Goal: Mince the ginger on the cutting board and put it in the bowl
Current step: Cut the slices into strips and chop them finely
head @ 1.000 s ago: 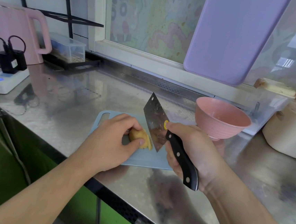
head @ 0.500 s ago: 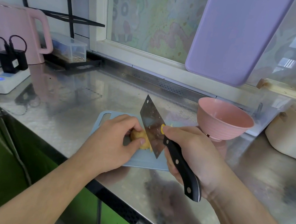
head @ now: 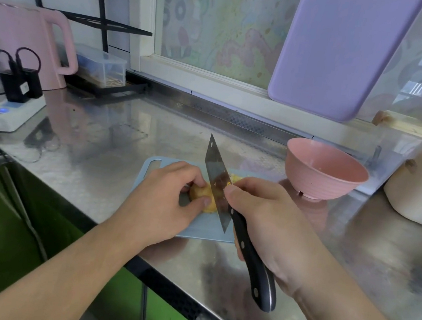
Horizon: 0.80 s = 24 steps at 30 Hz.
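Note:
A yellowish piece of ginger (head: 199, 194) lies on the small blue cutting board (head: 152, 166) at the counter's front. My left hand (head: 164, 204) pinches the ginger between curled fingers and thumb. My right hand (head: 268, 222) grips the black handle of a cleaver (head: 216, 183), whose blade stands on edge against the ginger's right side. A few pale cut bits (head: 236, 179) show on the board beyond the blade. The pink bowl (head: 325, 169) stands on the counter just right of the board, and I see nothing inside it.
The steel counter (head: 129, 139) carries a pink kettle (head: 27, 44) and a power strip with black chargers (head: 16, 105) at the left. A clear box (head: 102, 68) sits at the back. A purple board (head: 344, 51) leans on the window. A cream pot (head: 418, 192) stands at the right.
The cleaver has shifted left and come down into the ginger, with my right hand following. My left hand has kept its hold on the ginger.

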### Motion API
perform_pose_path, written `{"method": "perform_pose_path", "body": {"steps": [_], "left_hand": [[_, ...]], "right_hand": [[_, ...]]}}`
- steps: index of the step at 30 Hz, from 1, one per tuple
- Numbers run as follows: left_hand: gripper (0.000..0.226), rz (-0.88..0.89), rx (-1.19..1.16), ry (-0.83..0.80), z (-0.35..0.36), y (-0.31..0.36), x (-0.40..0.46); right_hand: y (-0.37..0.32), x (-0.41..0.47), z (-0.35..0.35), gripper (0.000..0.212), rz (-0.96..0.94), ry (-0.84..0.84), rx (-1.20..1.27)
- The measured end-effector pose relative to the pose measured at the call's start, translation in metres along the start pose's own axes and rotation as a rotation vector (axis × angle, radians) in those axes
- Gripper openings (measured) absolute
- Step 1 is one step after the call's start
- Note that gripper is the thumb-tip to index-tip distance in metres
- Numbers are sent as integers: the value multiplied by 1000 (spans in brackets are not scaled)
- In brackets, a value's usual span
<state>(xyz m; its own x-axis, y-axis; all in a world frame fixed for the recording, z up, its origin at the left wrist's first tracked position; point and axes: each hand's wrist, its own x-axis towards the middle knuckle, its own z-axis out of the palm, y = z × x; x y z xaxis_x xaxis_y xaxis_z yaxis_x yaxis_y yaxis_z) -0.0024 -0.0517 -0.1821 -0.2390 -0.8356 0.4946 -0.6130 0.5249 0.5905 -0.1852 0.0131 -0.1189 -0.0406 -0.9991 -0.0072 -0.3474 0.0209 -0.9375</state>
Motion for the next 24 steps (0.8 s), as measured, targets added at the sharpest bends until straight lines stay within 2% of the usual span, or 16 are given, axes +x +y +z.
{"method": "perform_pose_path", "body": {"steps": [6,11,15,20,24], "left_hand": [[14,2,-5,0,0,-2,1],[14,3,-13,-6,0,0,1],[15,2,2,1,1,1,0],[16,-3,13,-1,1,1,-1],[16,-4,12,-4,0,1,-2]], "right_hand": [[1,16,11,32,11,9,-36],[6,24,15,28,81,-23,37],[11,20,8,34,145,-68,136],[11,18,1,22,187,-106,175],[7,13,-3,30,182,-82,231]]}}
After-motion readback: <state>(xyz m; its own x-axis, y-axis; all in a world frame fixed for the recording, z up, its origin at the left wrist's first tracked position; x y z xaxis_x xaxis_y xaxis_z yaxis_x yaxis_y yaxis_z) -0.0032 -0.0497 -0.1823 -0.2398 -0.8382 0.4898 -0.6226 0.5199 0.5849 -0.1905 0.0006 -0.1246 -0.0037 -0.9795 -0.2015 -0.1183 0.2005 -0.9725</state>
